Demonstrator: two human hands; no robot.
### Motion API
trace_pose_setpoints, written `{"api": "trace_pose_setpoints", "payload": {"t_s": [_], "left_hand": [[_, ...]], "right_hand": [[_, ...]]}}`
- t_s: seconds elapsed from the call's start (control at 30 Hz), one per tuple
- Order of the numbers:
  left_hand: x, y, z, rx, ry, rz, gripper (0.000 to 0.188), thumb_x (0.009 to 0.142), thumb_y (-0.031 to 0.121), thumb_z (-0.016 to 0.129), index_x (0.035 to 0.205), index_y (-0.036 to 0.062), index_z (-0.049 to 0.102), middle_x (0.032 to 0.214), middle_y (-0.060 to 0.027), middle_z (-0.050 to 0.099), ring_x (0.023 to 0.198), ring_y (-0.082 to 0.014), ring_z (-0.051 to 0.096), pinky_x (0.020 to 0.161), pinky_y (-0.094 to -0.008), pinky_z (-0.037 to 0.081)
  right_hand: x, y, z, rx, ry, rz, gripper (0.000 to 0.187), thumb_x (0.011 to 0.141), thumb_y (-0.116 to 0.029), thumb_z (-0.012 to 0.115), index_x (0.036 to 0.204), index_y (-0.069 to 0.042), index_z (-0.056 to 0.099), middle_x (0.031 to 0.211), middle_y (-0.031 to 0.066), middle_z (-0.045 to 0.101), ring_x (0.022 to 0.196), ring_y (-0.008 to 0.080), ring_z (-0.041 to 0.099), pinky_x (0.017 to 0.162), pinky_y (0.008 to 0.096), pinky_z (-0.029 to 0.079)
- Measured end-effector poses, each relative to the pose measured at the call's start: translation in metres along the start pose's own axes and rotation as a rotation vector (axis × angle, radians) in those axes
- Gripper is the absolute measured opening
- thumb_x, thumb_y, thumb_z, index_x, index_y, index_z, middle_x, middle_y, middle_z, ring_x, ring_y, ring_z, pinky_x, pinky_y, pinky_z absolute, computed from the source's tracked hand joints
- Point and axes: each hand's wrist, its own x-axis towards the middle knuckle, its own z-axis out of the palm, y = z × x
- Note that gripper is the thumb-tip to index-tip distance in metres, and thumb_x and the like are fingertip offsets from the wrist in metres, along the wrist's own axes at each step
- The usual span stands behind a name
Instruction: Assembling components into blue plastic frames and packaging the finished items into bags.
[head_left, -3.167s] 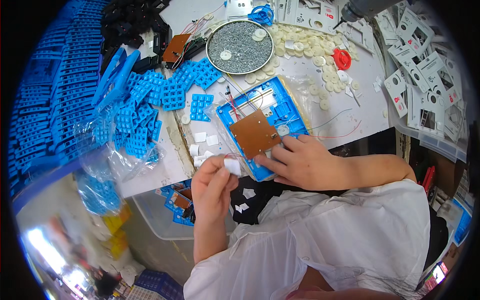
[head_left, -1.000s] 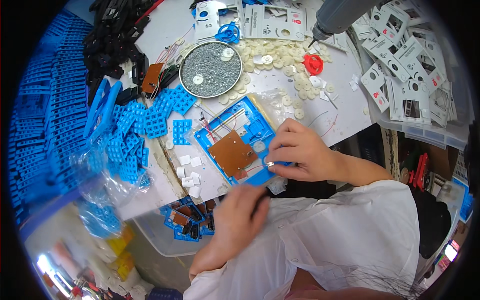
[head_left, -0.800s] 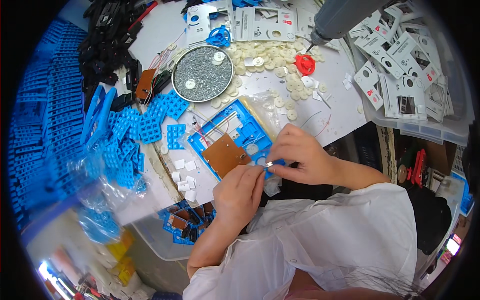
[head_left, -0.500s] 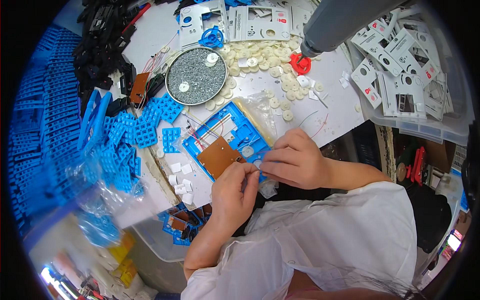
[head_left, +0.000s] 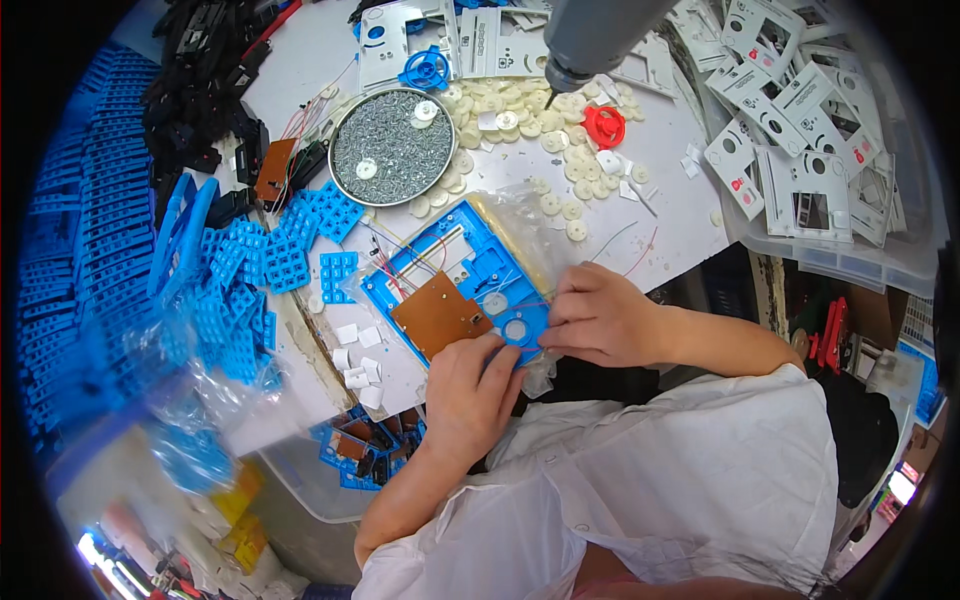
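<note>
A blue plastic casing (head_left: 478,232) lies tilted on the table in front of me, with a brown circuit board (head_left: 438,312), thin wires and a round clear ring (head_left: 515,331) in it. My left hand (head_left: 468,392) is closed on the casing's near edge, thumb and forefinger beside the board and ring. At the casing's near right corner is my right hand (head_left: 603,318), its fingers bent and pressed together. A thin wire runs toward these fingertips; what they hold, if anything, is hidden.
A round metal tray of screws (head_left: 392,198) stands beyond the casing, beside cream discs (head_left: 552,142). A grey power screwdriver (head_left: 598,40) hangs above, near a red ring (head_left: 604,127). Blue keypads (head_left: 287,262) lie left; a bin (head_left: 880,262) of white panels (head_left: 808,190) stands right.
My hands have moved apart from their meeting over the casing's near corner, uncovering the clear ring. The screwdriver has swung left, off the red ring.
</note>
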Motion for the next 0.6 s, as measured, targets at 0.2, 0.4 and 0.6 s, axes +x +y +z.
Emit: {"api": "trace_pose_setpoints", "payload": {"t_s": [0.2,0.4,0.6], "left_hand": [[0.002,0.001,0.002,0.118,-0.03,0.093,0.054,0.069,0.004,0.076,0.121,0.0169,0.073,0.113,-0.006,0.065,0.098,-0.0277,0.061,0.081,-0.0419,0.047],[0.001,0.003,0.001,0.247,-0.05,0.189,0.052,0.071,0.008,0.072,0.121,0.0204,0.074,0.114,-0.001,0.064,0.1,-0.0228,0.058,0.086,-0.0409,0.044],[0.002,0.006,0.002,0.231,-0.095,0.146,0.051,0.07,0.006,0.071,0.119,0.019,0.074,0.115,-0.0014,0.064,0.101,-0.0233,0.059,0.088,-0.0412,0.044]], "right_hand": [[-0.017,0.025,0.011,0.022,0.131,-0.083,0.026,0.078,-0.023,0.085,0.102,-0.019,0.077,0.093,-0.0043,0.064,0.089,0.0246,0.054,0.078,0.0385,0.046],[-0.017,0.007,0.004,0.138,0.083,0.158,0.025,0.078,-0.018,0.084,0.102,-0.018,0.077,0.09,-0.0017,0.063,0.09,0.0256,0.054,0.079,0.0383,0.045],[-0.004,-0.009,-0.002,0.376,0.036,0.494,0.024,0.08,-0.012,0.079,0.1,-0.011,0.067,0.083,0.0034,0.057,0.087,0.0257,0.053,0.075,0.0385,0.044]]}}
